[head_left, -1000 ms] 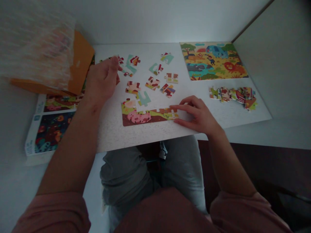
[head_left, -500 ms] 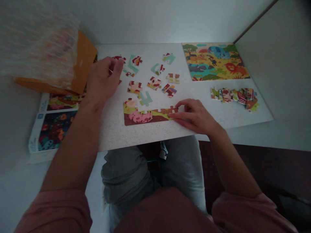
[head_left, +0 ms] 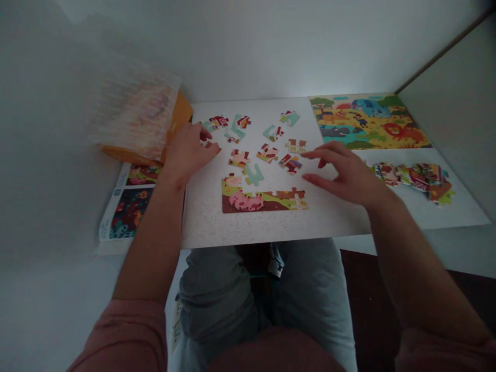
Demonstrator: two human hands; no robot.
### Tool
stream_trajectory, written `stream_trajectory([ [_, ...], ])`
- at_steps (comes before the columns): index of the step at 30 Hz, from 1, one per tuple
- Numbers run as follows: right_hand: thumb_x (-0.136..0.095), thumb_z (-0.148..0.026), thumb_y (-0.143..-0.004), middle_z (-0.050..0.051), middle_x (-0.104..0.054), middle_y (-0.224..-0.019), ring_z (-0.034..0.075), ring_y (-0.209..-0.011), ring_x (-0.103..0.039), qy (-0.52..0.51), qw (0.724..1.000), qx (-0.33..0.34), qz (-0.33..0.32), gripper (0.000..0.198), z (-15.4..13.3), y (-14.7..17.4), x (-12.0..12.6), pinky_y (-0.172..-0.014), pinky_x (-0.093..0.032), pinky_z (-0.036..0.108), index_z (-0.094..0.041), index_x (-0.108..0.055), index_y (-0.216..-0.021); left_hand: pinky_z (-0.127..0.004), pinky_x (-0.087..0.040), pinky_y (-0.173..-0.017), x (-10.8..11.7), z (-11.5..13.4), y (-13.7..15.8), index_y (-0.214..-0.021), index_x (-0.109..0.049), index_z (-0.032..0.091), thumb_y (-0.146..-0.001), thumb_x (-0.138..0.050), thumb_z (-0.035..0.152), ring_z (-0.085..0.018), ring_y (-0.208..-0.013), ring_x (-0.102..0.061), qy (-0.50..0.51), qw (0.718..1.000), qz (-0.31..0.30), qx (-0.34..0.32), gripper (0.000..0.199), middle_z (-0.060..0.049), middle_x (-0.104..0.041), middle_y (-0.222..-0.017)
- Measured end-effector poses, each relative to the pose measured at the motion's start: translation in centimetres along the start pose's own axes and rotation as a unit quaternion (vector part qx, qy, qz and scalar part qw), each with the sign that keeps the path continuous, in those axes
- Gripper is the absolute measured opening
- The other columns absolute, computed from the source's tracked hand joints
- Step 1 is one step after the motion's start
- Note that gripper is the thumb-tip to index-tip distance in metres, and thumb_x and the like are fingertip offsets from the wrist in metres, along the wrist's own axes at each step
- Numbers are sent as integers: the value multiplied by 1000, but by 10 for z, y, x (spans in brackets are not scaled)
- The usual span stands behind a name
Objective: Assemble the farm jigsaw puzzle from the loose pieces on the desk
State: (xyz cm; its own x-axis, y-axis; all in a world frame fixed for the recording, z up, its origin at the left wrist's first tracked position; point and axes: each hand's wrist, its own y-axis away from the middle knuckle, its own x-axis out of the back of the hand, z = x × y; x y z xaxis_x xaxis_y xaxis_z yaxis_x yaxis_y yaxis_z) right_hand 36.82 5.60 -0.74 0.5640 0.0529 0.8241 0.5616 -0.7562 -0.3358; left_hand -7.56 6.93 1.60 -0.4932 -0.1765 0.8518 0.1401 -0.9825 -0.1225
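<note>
My left hand (head_left: 188, 152) is over the left side of the white table, thumb and forefinger apart. A brown-red jigsaw piece (head_left: 214, 146) shows between them, partly covered by the hand. My right hand (head_left: 343, 170) is open, its fingertips just right of a red and purple jigsaw piece (head_left: 290, 163). Below lies a joined strip of jigsaw (head_left: 246, 202) with a pink pig and a fence. Above the strip are a pale green piece (head_left: 253, 174), a brown-patched piece (head_left: 239, 157) and a cow piece (head_left: 267, 152).
More loose pieces, among them a red barn piece (head_left: 219, 121) and a green piece (head_left: 290, 118), lie farther back. An animal picture (head_left: 368, 122) is at back right, with a heap of pieces (head_left: 422, 178) before it. Bubble wrap (head_left: 143, 113) and a puzzle box (head_left: 129, 212) are at left.
My right hand has let go of the strip's right end and lifted up and right, fingers spread. My left hand has come lower over the brown-red piece. The view has shifted.
</note>
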Motion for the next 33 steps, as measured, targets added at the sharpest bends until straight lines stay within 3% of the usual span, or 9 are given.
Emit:
stream_trajectory([
  [5,-80,-79,-120,13,-85,-123,31,-93,-71,-87,991,-79,66,45,42,-52,-20,-91,-68,56,-38,-90,-136,-52,-67,-115,-8,-22,2,-120,-78,31,-86,-110,45,-40,-131,-80,-1,1000,2,-10,49,-13,-85,-133],
  [9,-89,-83,-113,15,-82,-121,27,-86,-64,-111,990,-78,39,57,48,-42,-35,-82,-64,52,-30,-90,-133,-53,-69,-110,-14,-37,-1,-111,-79,30,-84,-114,55,-42,-126,-83,-8,1000,9,12,52,-14,-87,-124],
  [13,-95,-91,-104,17,-81,-133,29,-93,-66,-108,991,-74,11,69,43,-32,-30,-89,-67,56,-29,-87,-133,-52,-69,-105,-11,-40,-5,-101,-77,31,-83,-114,60,-41,-117,-84,8,1000,-17,-5,51,-12,-87,-113],
  [17,-100,-91,-99,21,-76,-143,31,-101,-67,-93,993,-64,-25,79,46,-36,-25,-95,-69,57,-24,-86,-140,-52,-68,-108,-9,-28,-5,-110,-78,30,-79,-118,49,-41,-120,-84,24,999,-39,12,54,-13,-87,-123],
  [21,-97,-69,-110,19,-76,-146,32,-105,-69,-51,996,-71,13,57,59,-37,-27,-100,-70,58,-28,-85,-147,-56,-69,-118,-12,-16,-2,-123,-80,28,-76,-117,33,-40,-126,-83,37,999,-25,6,60,-15,-85,-137],
  [23,-92,-58,-113,20,-76,-149,39,-123,-73,6,996,-78,46,49,66,-37,-30,-114,-68,67,-28,-86,-152,-56,-70,-121,-13,-12,-1,-132,-82,27,-80,-114,28,-37,-126,-83,56,998,-27,-6,61,-17,-82,-150],
  [26,-92,-53,-114,24,-74,-158,51,-150,-66,95,989,-95,61,48,70,-37,-33,-134,-55,80,-25,-89,-153,-55,-69,-126,-13,-7,0,-142,-82,27,-89,-107,22,-34,-130,-83,87,995,-25,-34,59,-19,-74,-168],
  [29,-93,-53,-115,25,-75,-162,53,-154,-65,112,985,-119,49,40,65,-38,-33,-134,-53,80,-26,-93,-144,-54,-70,-123,-11,2,0,-144,-82,28,-93,-103,20,-34,-131,-84,116,992,2,-41,56,-17,-78,-165],
  [33,-95,-54,-107,20,-83,-149,51,-144,-72,83,986,-138,50,34,62,-41,-30,-127,-56,82,-28,-89,-129,-48,-72,-108,-9,14,0,-140,-80,30,-99,-98,22,-27,-114,-88,205,979,12,-4,45,-11,-88,-150],
])
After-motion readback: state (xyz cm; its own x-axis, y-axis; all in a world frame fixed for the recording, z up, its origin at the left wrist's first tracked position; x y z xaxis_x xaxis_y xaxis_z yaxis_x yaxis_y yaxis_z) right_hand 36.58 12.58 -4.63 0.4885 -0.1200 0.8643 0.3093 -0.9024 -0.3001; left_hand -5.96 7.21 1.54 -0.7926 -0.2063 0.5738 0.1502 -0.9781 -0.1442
